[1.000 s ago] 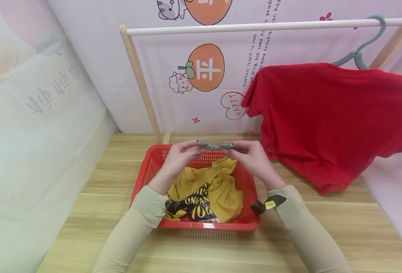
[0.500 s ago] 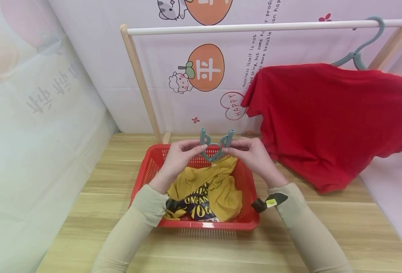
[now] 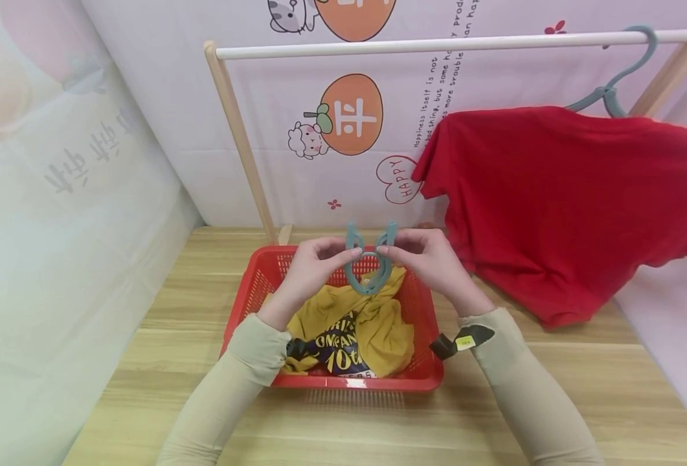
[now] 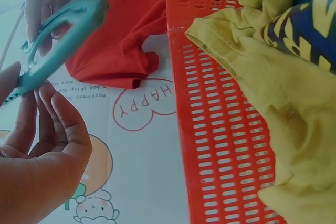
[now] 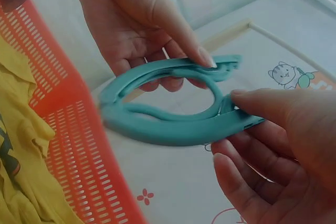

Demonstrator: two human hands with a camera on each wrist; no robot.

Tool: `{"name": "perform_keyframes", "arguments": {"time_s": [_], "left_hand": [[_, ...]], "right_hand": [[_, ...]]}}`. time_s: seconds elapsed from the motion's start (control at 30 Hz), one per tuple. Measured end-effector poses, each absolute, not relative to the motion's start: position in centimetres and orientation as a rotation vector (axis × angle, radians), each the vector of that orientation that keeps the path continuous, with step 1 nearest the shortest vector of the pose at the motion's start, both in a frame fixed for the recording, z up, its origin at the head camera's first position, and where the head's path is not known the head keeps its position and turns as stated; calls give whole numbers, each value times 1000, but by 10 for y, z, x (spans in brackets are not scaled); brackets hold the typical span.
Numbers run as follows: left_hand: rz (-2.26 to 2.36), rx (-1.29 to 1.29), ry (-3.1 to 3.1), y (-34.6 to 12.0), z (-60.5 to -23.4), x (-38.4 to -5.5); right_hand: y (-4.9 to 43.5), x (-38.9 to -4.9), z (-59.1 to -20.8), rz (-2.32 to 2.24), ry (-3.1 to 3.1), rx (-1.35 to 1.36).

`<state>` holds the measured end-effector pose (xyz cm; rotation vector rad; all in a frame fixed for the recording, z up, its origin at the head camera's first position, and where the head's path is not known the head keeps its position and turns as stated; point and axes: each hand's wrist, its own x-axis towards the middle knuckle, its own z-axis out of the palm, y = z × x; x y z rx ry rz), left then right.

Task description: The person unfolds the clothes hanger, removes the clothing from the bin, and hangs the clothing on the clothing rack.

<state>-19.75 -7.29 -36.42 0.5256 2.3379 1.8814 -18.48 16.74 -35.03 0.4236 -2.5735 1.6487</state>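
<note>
Over the basket, a small teal folding clothes hanger (image 3: 369, 290) is held up in its folded form, its two arms making a narrow loop. My left hand (image 3: 314, 265) pinches one arm of it between thumb and fingers. On the other arm, my right hand (image 3: 433, 262) has the same kind of pinch. From the right wrist view, the hanger (image 5: 178, 134) shows both arms joined at one end and apart at the end where the thumbs press. Below the hands, a yellow garment (image 3: 386, 340) with dark printed lettering lies crumpled in the red basket (image 3: 355, 384).
Behind the basket stands a rack with a white rail (image 3: 343, 50) and a wooden post (image 3: 241, 142). A red T-shirt (image 3: 553, 207) hangs at the right from another teal hanger (image 3: 608, 90). All of this stands on a wooden tabletop (image 3: 162, 336).
The hanger has tipped from an edge-on view to showing its full loop, its joined end now lower and its two arms closer together. The hands stay above the basket.
</note>
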Motion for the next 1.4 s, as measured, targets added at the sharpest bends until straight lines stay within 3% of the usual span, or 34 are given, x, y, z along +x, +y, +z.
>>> {"name": "perform_keyframes", "arguments": {"time_s": [1.4], "left_hand": [[2277,445,2138,-117,-359,-207]], "right_hand": [[211,-179,-331,1898,-2451,362]]}}
